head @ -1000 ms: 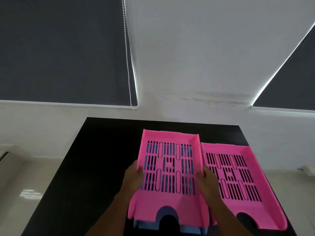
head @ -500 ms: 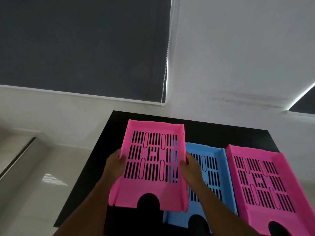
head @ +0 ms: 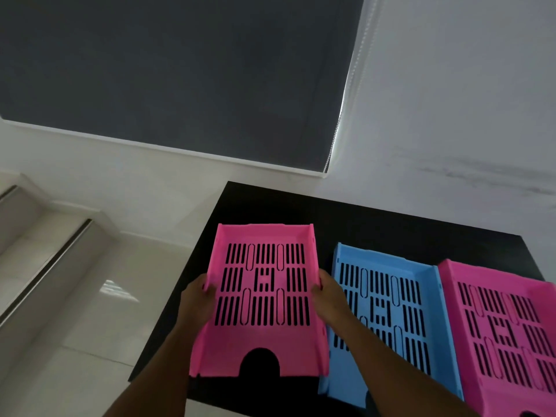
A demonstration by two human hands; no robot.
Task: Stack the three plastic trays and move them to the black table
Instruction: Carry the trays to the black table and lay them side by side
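Your left hand (head: 197, 299) grips the left side wall of the left pink tray (head: 264, 299) at about mid-length: the fingers (head: 207, 286) curl over the wall's top edge, closed on the plastic. Your right hand (head: 326, 296) grips the opposite side wall at the same level, thumb on the inner face and the remaining fingers hidden behind the wall, likewise closed on the tray.

The left pink tray sits in the lower centre of the frame. Its long axis runs from the bottom of the frame toward the top, leaning slightly to the right at the far end. The end with the semicircular cut-out points toward you; the closed back wall points away, toward the wall of the room. Whether the tray rests on the table (head: 391, 224) or is held just above it cannot be determined.

Just to its right lies the blue tray (head: 388, 308), long axis roughly parallel, cut-out end also toward you. Your right forearm crosses over its lower left portion. The two trays' side walls are just beside each other near the bottom of the frame.

At the right edge of the frame lies the right pink tray (head: 508, 329), touching or nearly touching the blue tray's right wall and partly cut off by the frame.

All three trays occupy the black table. A dark roller blind (head: 180, 70) fills the upper left of the frame; pale floor tiles (head: 90, 296) show at the lower left.
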